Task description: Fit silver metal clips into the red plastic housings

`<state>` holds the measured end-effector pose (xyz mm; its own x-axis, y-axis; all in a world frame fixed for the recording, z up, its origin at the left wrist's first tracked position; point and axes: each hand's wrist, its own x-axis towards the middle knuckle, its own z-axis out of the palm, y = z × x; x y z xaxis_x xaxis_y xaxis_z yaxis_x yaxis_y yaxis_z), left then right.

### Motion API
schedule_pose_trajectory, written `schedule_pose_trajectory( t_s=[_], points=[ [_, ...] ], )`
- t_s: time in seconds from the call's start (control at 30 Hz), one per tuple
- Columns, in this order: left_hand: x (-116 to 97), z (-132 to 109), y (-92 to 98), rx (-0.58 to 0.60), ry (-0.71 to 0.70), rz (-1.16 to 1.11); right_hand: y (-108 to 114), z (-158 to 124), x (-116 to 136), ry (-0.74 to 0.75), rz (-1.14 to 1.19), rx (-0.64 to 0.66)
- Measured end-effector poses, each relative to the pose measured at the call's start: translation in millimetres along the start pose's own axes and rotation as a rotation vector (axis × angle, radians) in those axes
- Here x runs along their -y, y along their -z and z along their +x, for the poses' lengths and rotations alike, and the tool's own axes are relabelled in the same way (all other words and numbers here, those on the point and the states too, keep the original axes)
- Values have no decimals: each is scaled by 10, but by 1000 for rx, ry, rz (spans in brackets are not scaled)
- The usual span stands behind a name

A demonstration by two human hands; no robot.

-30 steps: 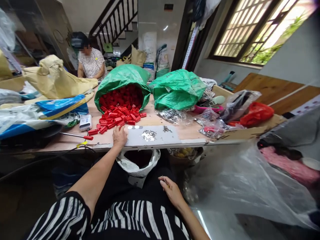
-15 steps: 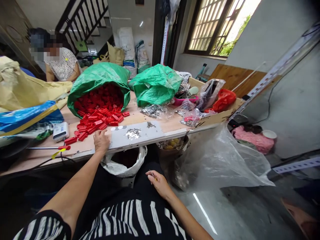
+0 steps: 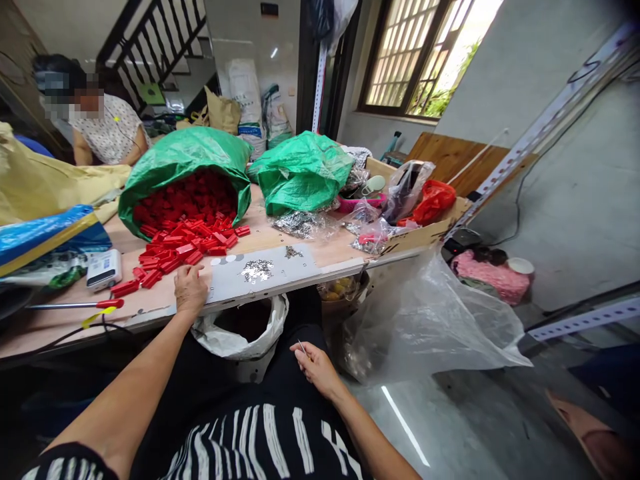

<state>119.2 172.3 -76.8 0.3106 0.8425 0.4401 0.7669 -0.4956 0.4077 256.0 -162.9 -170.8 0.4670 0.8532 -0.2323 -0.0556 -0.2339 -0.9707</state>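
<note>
My left hand (image 3: 191,290) rests at the table's front edge, its fingers curled beside the spilled red plastic pieces (image 3: 163,257). Whatever is under those fingers is hidden. Over my lap, my right hand (image 3: 316,367) is closed on a thin pointed metal tool (image 3: 301,347), whose tip sticks up past the fingers. Right of my left hand, a grey plate (image 3: 230,285) bears a heap of small shiny metal parts (image 3: 258,269) and a smaller, darker pile (image 3: 293,251). The red pieces spill from a green woven sack (image 3: 193,143) lying on its side.
Below the table edge hangs an open white bag (image 3: 270,340). Another green sack (image 3: 303,170) and a cardboard box (image 3: 430,230) with plastic bags stand to the right. A red-handled tool (image 3: 107,304) and a white device (image 3: 104,270) lie left. Across the table sits a person (image 3: 107,127).
The view has shifted slightly, so the table and its things appear farther left. My left hand remains beside the red pieces, and my right hand still holds the thin tool over my lap.
</note>
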Motion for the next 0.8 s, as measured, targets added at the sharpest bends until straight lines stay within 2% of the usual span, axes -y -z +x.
schedule_pose_trajectory(
  t_s=[0.37, 0.8],
  points=[
    [22, 7, -9, -7, -47, -14, -45, 65, 41, -80, 117, 75],
    [72, 21, -38, -49, -54, -94, 15, 129, -81, -90, 158, -6]
  ],
)
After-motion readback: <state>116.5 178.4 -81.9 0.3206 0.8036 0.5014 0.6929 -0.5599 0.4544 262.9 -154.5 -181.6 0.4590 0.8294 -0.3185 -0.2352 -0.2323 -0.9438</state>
